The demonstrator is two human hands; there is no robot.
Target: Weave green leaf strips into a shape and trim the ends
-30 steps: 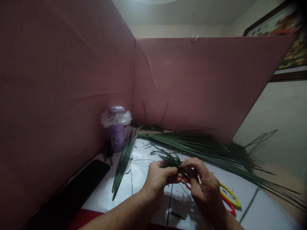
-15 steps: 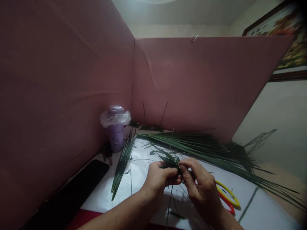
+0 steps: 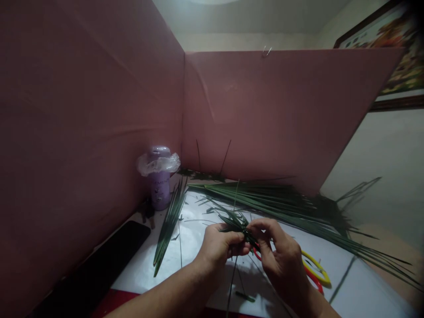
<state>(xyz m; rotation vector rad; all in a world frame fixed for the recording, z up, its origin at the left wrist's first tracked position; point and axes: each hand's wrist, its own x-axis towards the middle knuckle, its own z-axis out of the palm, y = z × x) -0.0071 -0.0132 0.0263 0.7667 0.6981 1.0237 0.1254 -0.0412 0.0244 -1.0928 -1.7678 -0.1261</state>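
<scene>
A bundle of green palm leaf strips [image 3: 232, 219] is pinched in my left hand [image 3: 217, 245], thumb on top and fingers beneath. My right hand [image 3: 280, 251] is closed at the bundle's right end, its thumb and fingertips gripping the leaf strips there. Exactly which strip lies between the right fingertips is hard to make out. Long thin strands hang down below the hands toward the table's near edge. Partly hidden behind my right hand lies a tool with yellow and red handles [image 3: 316, 269].
Long palm fronds [image 3: 265, 198] stretch across the back of the white table. A shorter bunch of leaves [image 3: 170, 225] lies left, near a purple bottle [image 3: 160, 190] wrapped in clear plastic. A black phone-like slab [image 3: 130, 236] sits front left. Pink panels [image 3: 265, 110] stand left and behind.
My right hand has shifted slightly right and turned, its fingers more spread from the thumb base. More of the strips and a bit of red show between the hands. My left hand stays put.
</scene>
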